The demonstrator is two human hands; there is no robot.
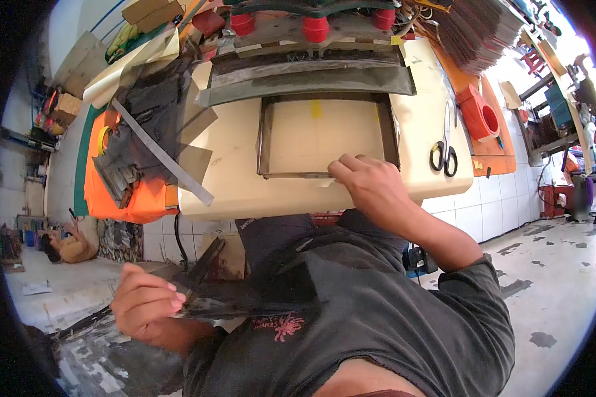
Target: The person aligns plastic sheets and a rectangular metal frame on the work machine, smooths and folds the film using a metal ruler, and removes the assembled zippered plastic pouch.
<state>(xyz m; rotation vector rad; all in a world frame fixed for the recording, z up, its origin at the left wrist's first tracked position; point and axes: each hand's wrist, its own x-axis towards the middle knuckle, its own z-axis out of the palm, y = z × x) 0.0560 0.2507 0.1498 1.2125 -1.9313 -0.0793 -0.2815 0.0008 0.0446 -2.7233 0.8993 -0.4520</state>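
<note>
My left hand (146, 301) is closed at the lower left, pinching the end of a dark translucent sheet (245, 294) that stretches in front of my shirt. On the table, my right hand (369, 178) has its fingers bent over the near right edge of a thin dark rectangular frame (265, 142). Whether those fingers grip the frame cannot be made out. The frame lies flat on cream paper (232, 178), with yellow marks inside it. Just beyond the frame lies a long dark grey strip (311, 85).
Black-handled scissors (446, 149) and a red tape dispenser (477, 114) lie at the right. Dark scraps (146, 112) and a pale strip (162, 152) cover the left side. Red knobs (315, 29) stand at the back. Another person (73, 245) is far left.
</note>
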